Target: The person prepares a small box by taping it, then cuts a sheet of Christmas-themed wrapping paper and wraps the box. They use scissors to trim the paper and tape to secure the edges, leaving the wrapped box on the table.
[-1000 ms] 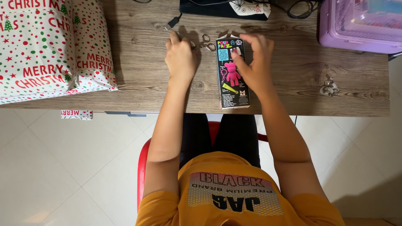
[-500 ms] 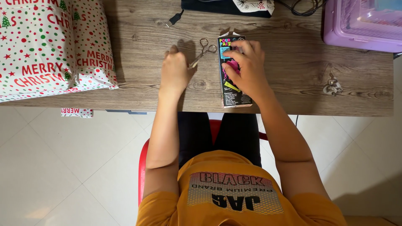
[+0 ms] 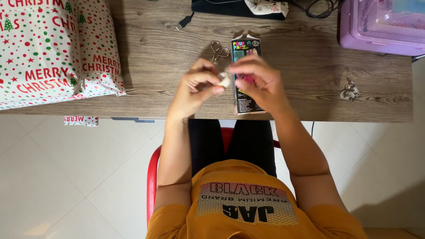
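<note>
My left hand (image 3: 197,86) is lifted just above the wooden desk (image 3: 155,57) and pinches a small white object (image 3: 225,80) between thumb and fingers. My right hand (image 3: 256,82) meets it from the right, fingertips closed on the same white object. What the object is cannot be made out. Under my right hand lies a tall black box (image 3: 246,46) with bright print and a pink bear figure; its middle is hidden. Small metal scissors (image 3: 219,49) lie loose on the desk just left of the box top.
A large parcel in white paper with red and green dots (image 3: 53,48) fills the desk's left end. A purple plastic case (image 3: 380,26) stands at the back right, a black item with cables (image 3: 234,8) at the back, a small metal piece (image 3: 349,90) to the right.
My left hand has let go of the scissors, which now lie on the desk. My right hand has lifted off the box. Both hands have come together on the small white object.
</note>
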